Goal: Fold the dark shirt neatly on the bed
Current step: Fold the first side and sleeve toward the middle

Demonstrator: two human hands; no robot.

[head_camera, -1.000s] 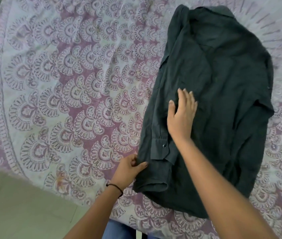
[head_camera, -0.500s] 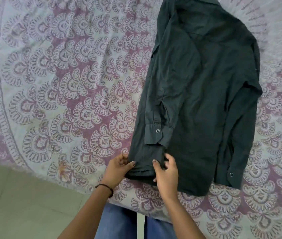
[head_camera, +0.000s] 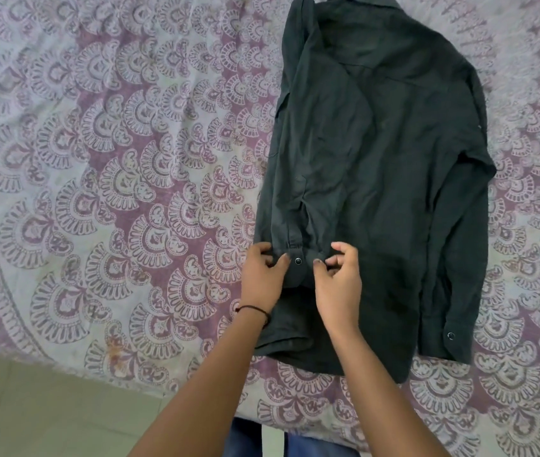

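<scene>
The dark shirt point(head_camera: 377, 166) lies flat on the bed, collar at the far end, hem toward me. Its left sleeve is folded in along the body, with the buttoned cuff point(head_camera: 296, 263) low on the left side. My left hand point(head_camera: 262, 278) pinches the cuff's left edge. My right hand point(head_camera: 338, 278) pinches the cloth at the cuff's right edge. The other sleeve runs down the right side and ends in a second cuff point(head_camera: 450, 338).
The bed carries a purple and white patterned sheet point(head_camera: 113, 179). Its near edge drops to a pale tiled floor point(head_camera: 47, 410) at the lower left. My legs in blue jeans point(head_camera: 245, 440) show below the edge.
Both hands have moved up from the shirt's hem to the folded sleeve's cuff and now pinch it on either side.
</scene>
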